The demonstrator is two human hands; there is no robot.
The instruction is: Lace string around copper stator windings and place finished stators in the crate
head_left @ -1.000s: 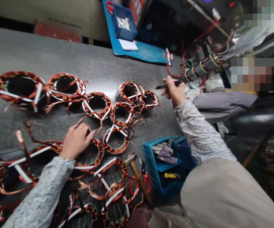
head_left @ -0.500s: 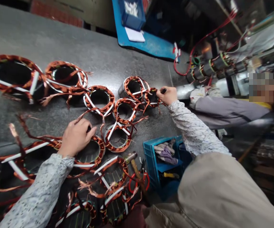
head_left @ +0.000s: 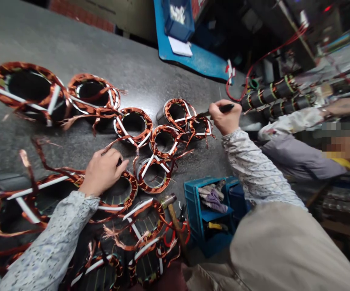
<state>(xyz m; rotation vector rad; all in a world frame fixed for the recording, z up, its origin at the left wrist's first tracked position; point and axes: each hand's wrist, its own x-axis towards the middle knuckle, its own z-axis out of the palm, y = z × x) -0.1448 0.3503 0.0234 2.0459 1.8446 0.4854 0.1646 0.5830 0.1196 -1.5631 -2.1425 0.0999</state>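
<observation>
Pinching a slim black pen [head_left: 226,108] beside a small copper-wound ring [head_left: 205,120]

The small ring stands at the right end of a cluster of seven copper-wound rings on a grey tabletop [head_left: 135,76], several crossed by white strips. The right hand [head_left: 226,119] squeezes the pen between thumb and fingers, its tip near the ring's left edge; contact cannot be told. Half a second ago that hand was lower, its fingers right at the rim; now it is drawn back, and the shaft shows.

The left hand [head_left: 104,171] has its fingers curled together, a small black piece [head_left: 119,162] showing by the thumb. It sits over another copper-wound ring [head_left: 133,190]; what its fingertips touch is hidden. This hand matches the earlier pose. More rings crowd the lower left, too overlapped to count.

Nearer the wearer lie one wooden-handled hammer [head_left: 175,220] and one red-handled tool [head_left: 168,236], just beside a blue plastic crate [head_left: 195,210] holding grey-purple cloth [head_left: 214,198] and a yellow-handled tool [head_left: 217,225].

Farther off, a bright blue mat [head_left: 207,66] bears a dark blue bin [head_left: 179,31] of white pieces and one white paper sheet [head_left: 180,46]. Two black, green-banded cylinders [head_left: 270,95] lie near a co-worker's sleeve [head_left: 296,121].
</observation>
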